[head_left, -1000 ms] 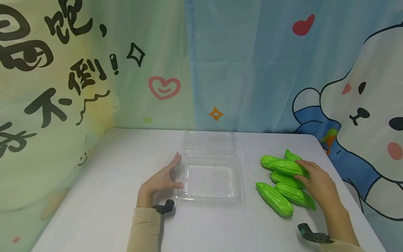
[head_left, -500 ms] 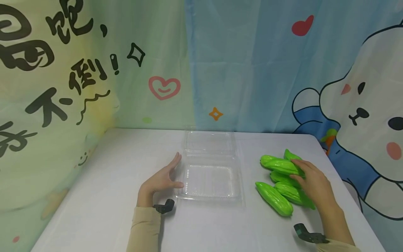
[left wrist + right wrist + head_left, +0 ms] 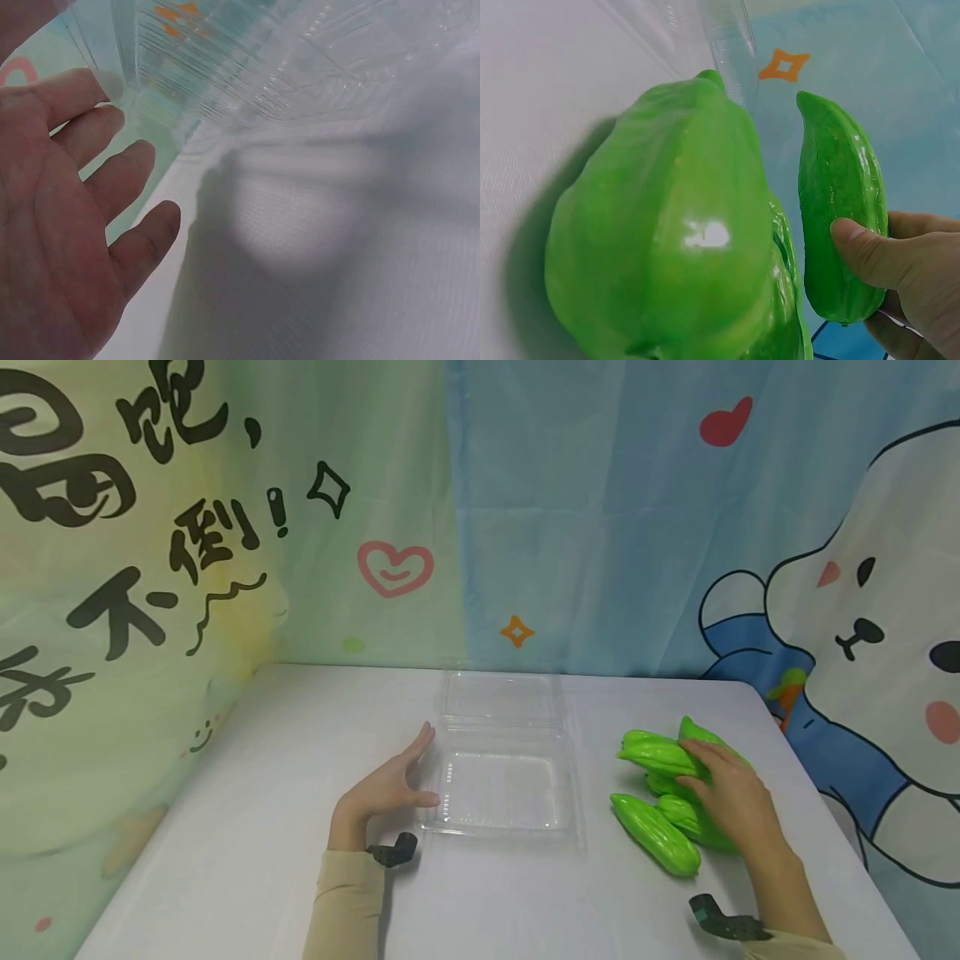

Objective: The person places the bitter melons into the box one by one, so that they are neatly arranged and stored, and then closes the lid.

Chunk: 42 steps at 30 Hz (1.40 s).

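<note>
Right of frame, right hand point(image 3: 733, 789) pinches glossy green gourd point(image 3: 840, 176), likely light, stiff, slippery, best gripped mid-body; center, left hand point(image 3: 382, 787), fingers extended, apparently touches clear container point(image 3: 501, 793).

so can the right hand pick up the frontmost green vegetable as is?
Probably not yet: the right hand already holds another green vegetable, though nothing lies on top of the frontmost vegetable.

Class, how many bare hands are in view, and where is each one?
2. The left hand is at the left side of the clear container; the right hand holds a green vegetable toward the table's right side.
</note>
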Each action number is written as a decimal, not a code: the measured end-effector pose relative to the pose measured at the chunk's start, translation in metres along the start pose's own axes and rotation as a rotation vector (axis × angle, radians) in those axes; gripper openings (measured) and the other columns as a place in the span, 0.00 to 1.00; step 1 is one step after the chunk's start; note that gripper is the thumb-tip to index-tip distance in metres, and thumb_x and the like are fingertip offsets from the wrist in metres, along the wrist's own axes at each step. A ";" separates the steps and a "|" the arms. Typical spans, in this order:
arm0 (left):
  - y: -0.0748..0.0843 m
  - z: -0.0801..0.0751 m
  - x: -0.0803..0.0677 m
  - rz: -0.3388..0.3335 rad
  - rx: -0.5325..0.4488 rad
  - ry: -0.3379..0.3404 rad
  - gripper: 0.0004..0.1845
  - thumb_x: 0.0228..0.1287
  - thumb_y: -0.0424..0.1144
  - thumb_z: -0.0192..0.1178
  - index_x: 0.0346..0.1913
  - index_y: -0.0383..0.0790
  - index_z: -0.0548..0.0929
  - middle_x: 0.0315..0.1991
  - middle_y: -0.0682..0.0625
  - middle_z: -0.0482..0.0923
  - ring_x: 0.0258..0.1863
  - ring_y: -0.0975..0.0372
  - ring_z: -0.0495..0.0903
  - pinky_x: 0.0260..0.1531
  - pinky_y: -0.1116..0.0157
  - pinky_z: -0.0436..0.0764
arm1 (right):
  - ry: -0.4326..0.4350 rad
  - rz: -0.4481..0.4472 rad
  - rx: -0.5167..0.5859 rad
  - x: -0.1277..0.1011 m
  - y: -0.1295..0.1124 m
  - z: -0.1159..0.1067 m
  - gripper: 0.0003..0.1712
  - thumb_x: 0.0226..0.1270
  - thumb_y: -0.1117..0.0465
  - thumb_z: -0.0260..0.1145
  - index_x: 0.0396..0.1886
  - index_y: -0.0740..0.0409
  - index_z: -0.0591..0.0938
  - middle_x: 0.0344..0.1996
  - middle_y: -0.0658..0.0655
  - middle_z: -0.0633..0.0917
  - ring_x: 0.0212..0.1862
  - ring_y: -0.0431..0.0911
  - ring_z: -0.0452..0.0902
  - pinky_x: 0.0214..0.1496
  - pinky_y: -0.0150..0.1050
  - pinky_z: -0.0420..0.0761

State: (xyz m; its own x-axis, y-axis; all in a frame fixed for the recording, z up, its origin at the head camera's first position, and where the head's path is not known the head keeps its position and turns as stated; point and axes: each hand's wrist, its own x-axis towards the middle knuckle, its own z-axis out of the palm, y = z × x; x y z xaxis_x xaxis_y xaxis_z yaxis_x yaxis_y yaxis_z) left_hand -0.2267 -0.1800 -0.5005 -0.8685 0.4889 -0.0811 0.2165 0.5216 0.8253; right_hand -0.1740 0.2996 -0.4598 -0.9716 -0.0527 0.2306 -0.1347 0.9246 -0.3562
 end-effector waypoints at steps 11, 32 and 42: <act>0.003 -0.001 -0.002 0.011 0.005 -0.001 0.62 0.47 0.46 0.74 0.76 0.46 0.40 0.77 0.55 0.33 0.76 0.59 0.37 0.75 0.55 0.46 | 0.000 -0.028 -0.005 -0.002 -0.009 0.002 0.35 0.54 0.63 0.71 0.64 0.57 0.72 0.60 0.67 0.74 0.60 0.68 0.67 0.52 0.70 0.70; 0.001 -0.001 -0.004 -0.028 0.006 -0.001 0.61 0.47 0.48 0.73 0.76 0.46 0.41 0.77 0.53 0.34 0.76 0.57 0.38 0.75 0.55 0.45 | 0.011 -0.093 0.005 -0.002 -0.034 0.006 0.33 0.55 0.63 0.72 0.63 0.58 0.74 0.60 0.65 0.75 0.60 0.64 0.70 0.58 0.63 0.72; -0.002 0.001 -0.001 -0.007 0.025 0.008 0.61 0.47 0.50 0.73 0.76 0.48 0.42 0.78 0.51 0.35 0.76 0.58 0.38 0.75 0.54 0.45 | 0.031 -0.112 0.006 -0.002 -0.042 0.012 0.34 0.55 0.62 0.72 0.63 0.56 0.73 0.59 0.62 0.76 0.59 0.62 0.72 0.56 0.60 0.74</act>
State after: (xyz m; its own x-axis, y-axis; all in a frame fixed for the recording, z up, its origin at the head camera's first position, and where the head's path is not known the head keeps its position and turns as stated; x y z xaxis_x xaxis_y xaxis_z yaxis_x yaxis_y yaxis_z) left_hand -0.2261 -0.1804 -0.5024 -0.8735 0.4797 -0.0826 0.2211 0.5421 0.8107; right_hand -0.1684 0.2567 -0.4566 -0.9441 -0.1437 0.2966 -0.2430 0.9115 -0.3319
